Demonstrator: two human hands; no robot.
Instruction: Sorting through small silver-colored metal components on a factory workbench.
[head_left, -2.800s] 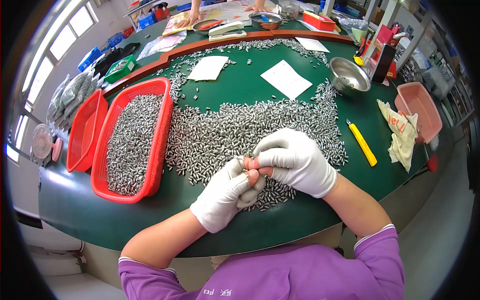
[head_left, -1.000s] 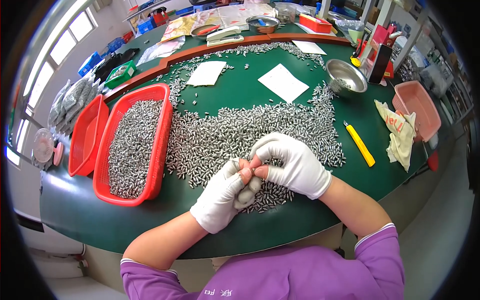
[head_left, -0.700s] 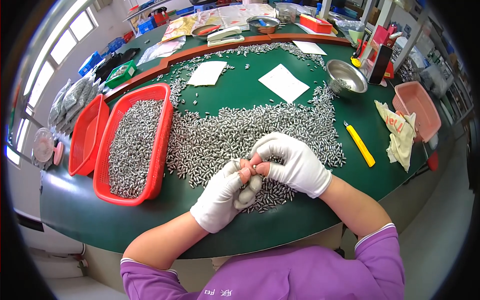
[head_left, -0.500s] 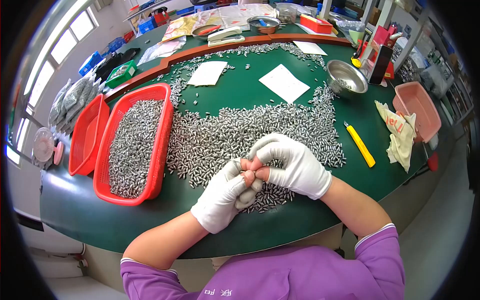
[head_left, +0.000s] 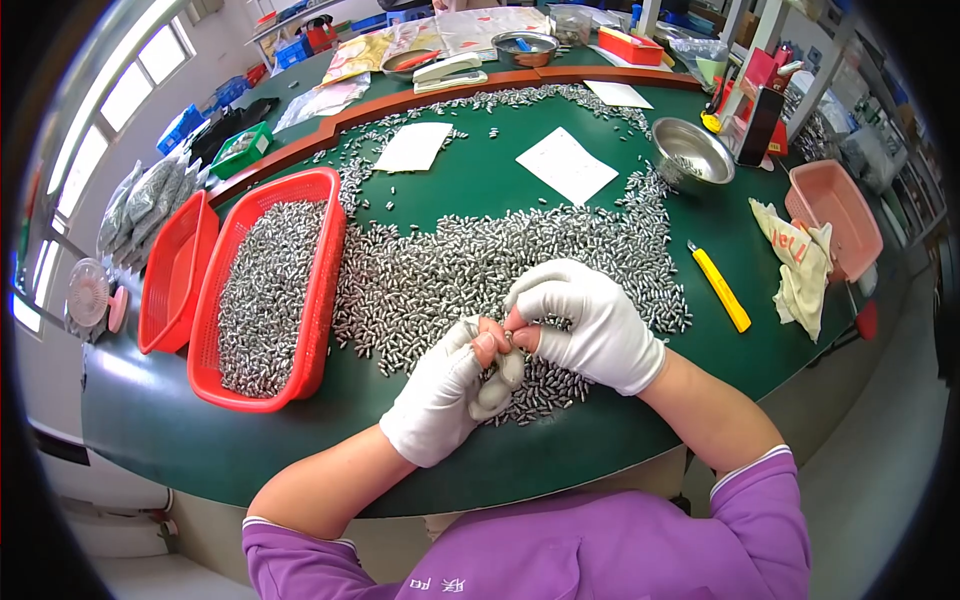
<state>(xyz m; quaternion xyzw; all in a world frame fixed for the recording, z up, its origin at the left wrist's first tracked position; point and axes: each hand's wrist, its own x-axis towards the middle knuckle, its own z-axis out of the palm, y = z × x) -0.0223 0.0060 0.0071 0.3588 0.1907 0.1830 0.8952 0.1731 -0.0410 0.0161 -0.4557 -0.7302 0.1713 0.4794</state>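
Note:
Both hands wear white gloves with the thumb and finger tips bare, and they meet over the near side of a wide heap of small silvery metal parts [head_left: 430, 290]. My left hand [head_left: 445, 390] is closed, thumb pressed to forefinger, its other fingers curled in. My right hand [head_left: 595, 330] pinches with thumb and forefinger right beside the left fingertips. A tiny metal part [head_left: 509, 338] seems to show between the two pinches; most of it is hidden by the fingers, and which hand bears it is unclear. More metal parts lie beneath the hands on the green table [head_left: 400, 455].
At the left, a red basket [head_left: 325, 290] full of metal parts stands beside another red basket [head_left: 165, 310]. A steel bowl [head_left: 690, 140], yellow cutter knife [head_left: 720, 290], cloth [head_left: 800, 265] and pink basket [head_left: 850, 220] are at the right. Paper sheets [head_left: 567, 165] lie beyond the heap.
My right fingertips have drawn slightly apart from the left ones, opening a small gap. The left hand has barely shifted; the heap and baskets look the same.

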